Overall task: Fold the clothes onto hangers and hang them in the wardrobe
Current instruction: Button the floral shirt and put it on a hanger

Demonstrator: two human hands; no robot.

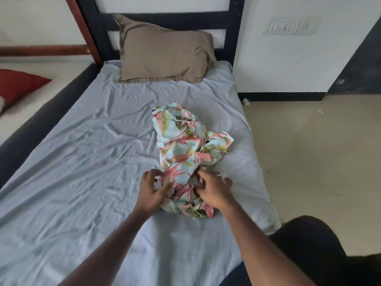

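From my feed, the leaf-print garment (185,149) reads as thin, soft woven cloth, matt and heavily crumpled. The grey sheet (92,151) over the bed is matt cloth too, creased all over. At twelve o'clock, the tan pillow (165,52) has a smooth, matt fabric cover with a stitched flange. Behind it the headboard (165,19) looks like dark painted wood, dull finish. At three o'clock the floor (319,145) is smooth, faintly glossy.

Both hands, left hand (151,189) and right hand (214,189), on crumpled floral garment (185,145) atop bed (82,141).
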